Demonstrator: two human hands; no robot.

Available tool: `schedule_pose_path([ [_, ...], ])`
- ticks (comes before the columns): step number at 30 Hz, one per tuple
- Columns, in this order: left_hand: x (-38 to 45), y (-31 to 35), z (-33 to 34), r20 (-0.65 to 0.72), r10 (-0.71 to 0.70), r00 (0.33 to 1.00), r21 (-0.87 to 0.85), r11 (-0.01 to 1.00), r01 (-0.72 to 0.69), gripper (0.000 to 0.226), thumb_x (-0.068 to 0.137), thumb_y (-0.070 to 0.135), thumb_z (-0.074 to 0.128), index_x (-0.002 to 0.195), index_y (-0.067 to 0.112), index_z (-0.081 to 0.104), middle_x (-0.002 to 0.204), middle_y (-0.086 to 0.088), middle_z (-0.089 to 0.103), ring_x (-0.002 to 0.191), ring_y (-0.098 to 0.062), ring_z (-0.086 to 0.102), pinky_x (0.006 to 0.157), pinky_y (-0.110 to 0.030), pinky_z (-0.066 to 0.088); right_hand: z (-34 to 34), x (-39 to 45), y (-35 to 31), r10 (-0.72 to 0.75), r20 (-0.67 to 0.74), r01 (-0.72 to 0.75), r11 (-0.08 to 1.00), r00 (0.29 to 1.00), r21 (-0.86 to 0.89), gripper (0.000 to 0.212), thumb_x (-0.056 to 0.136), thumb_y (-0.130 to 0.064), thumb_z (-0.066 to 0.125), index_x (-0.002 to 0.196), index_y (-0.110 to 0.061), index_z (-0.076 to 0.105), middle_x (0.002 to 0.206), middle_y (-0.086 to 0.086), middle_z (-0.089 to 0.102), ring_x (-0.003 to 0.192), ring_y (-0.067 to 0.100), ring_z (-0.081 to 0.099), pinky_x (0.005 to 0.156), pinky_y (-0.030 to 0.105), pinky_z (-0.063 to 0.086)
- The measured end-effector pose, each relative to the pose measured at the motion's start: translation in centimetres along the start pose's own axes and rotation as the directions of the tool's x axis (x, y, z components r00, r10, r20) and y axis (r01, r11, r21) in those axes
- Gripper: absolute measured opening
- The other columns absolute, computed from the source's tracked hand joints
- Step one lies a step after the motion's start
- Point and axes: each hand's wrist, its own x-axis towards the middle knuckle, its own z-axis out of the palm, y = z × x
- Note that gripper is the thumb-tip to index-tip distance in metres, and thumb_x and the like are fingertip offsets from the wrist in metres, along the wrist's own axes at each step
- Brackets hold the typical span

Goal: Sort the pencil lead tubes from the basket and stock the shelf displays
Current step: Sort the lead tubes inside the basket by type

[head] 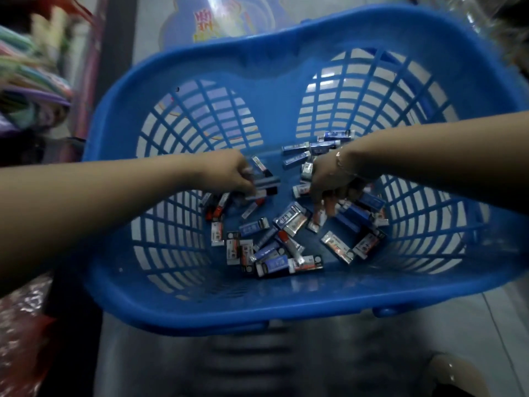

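A blue slatted plastic basket (pixel 183 308) fills the head view. Several pencil lead tubes (pixel 274 239), some blue and some red and white, lie scattered on its floor. My left hand (pixel 233 174) reaches in from the left and grips a small bunch of lead tubes (pixel 266 181) at the centre left. My right hand (pixel 329 179), with a thin bracelet on the wrist, comes in from the right; its fingers are curled down into the tubes and are closed on a red and white tube (pixel 329 204). Further blue tubes (pixel 315 150) lie behind the right hand.
The basket rests on a grey ridged surface (pixel 243 365). Colourful blurred goods (pixel 31 75) hang at the far left. A purple printed package (pixel 223 18) lies beyond the basket. Pale floor (pixel 472 325) shows at the right.
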Motion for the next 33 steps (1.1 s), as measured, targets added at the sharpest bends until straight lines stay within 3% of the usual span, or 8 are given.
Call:
schedule_pose_path([
  [10,2.3,-4.3,0.6,-0.084,-0.451,0.888,-0.236,0.875,0.422,0.010,0.093,0.015,0.056,0.097,0.006,0.056,0.085,-0.011,0.053,0.066,-0.020,0.045,0.056,-0.029,0.038,2.6,3.6,-8.1,-0.052,-0.159,0.112,0.909,0.986,0.402,0.033,0.097,-0.001,0.037,0.065,-0.007,0.041,0.056,0.011,0.044,0.046,0.018,0.043,0.040,0.021,0.039],
  [15,3.8,-3.9,1.9,-0.244,-0.500,0.831,-0.185,0.865,0.466,0.024,0.094,0.021,0.055,0.113,0.006,0.057,0.113,-0.012,0.061,0.105,-0.027,0.058,0.083,-0.033,0.047,2.1,3.9,-9.0,-0.112,-0.282,0.242,0.841,0.953,0.484,0.022,0.098,-0.010,0.042,0.099,-0.001,0.062,0.120,0.021,0.059,0.116,0.034,0.053,0.103,0.043,0.040],
  [20,3.7,-3.2,2.5,-0.264,-0.381,0.886,-0.012,0.920,0.392,0.053,0.089,0.013,0.060,0.137,0.015,0.039,0.136,-0.012,0.047,0.119,-0.030,0.050,0.089,-0.039,0.047,1.5,4.1,-8.5,-0.130,-0.528,0.265,0.946,0.839,0.187,0.026,0.089,-0.017,0.059,0.112,-0.004,0.062,0.110,0.015,0.064,0.100,0.028,0.060,0.081,0.030,0.050],
  [22,3.2,-2.4,2.3,-0.256,-0.310,0.915,0.179,0.916,0.360,0.049,0.088,0.011,0.060,0.134,0.014,0.043,0.134,-0.010,0.046,0.118,-0.029,0.050,0.086,-0.041,0.045,1.5,3.0,-7.7,-0.186,-0.430,0.167,0.983,0.884,-0.081,0.018,0.090,-0.021,0.059,0.100,-0.006,0.058,0.089,0.010,0.059,0.079,0.024,0.057,0.066,0.028,0.046],
  [25,2.4,-0.7,2.7,-0.184,-0.123,0.975,0.414,0.890,0.191,0.013,0.091,0.012,0.056,0.103,0.016,0.054,0.092,0.000,0.052,0.075,-0.018,0.052,0.067,-0.035,0.043,3.7,2.4,-6.3,0.000,0.022,0.007,0.958,1.000,-0.286,0.026,0.094,-0.029,0.053,0.102,-0.004,0.059,0.087,0.010,0.061,0.064,0.021,0.056,0.061,0.032,0.052],
  [27,2.2,0.1,4.0,-0.050,-0.042,0.998,0.427,0.902,0.060,0.012,0.093,0.018,0.054,0.104,0.014,0.057,0.075,0.004,0.044,0.066,-0.015,0.046,0.066,-0.033,0.044,6.8,2.5,-5.7,0.115,0.190,0.005,0.842,0.975,-0.539,0.040,0.094,-0.034,0.051,0.118,-0.003,0.058,0.111,0.016,0.063,0.072,0.025,0.058,0.071,0.035,0.053],
  [29,2.2,0.6,5.5,0.075,-0.002,0.997,0.416,0.909,-0.029,0.019,0.092,0.021,0.056,0.109,0.012,0.058,0.080,0.003,0.048,0.074,-0.017,0.050,0.068,-0.032,0.046,9.1,3.1,-5.3,-0.022,0.114,0.098,0.688,0.993,-0.719,0.043,0.090,-0.034,0.056,0.126,-0.010,0.055,0.124,0.011,0.059,0.095,0.028,0.059,0.082,0.036,0.050],
  [33,2.2,0.7,8.0,0.130,0.023,0.991,0.426,0.901,-0.077,0.018,0.091,0.021,0.058,0.106,0.011,0.058,0.073,0.003,0.045,0.077,-0.019,0.050,0.065,-0.032,0.045,10.4,3.3,-4.8,-0.082,-0.065,0.021,0.765,0.994,-0.644,0.050,0.087,-0.037,0.061,0.132,-0.018,0.048,0.133,0.004,0.052,0.117,0.027,0.054,0.079,0.039,0.047],
])
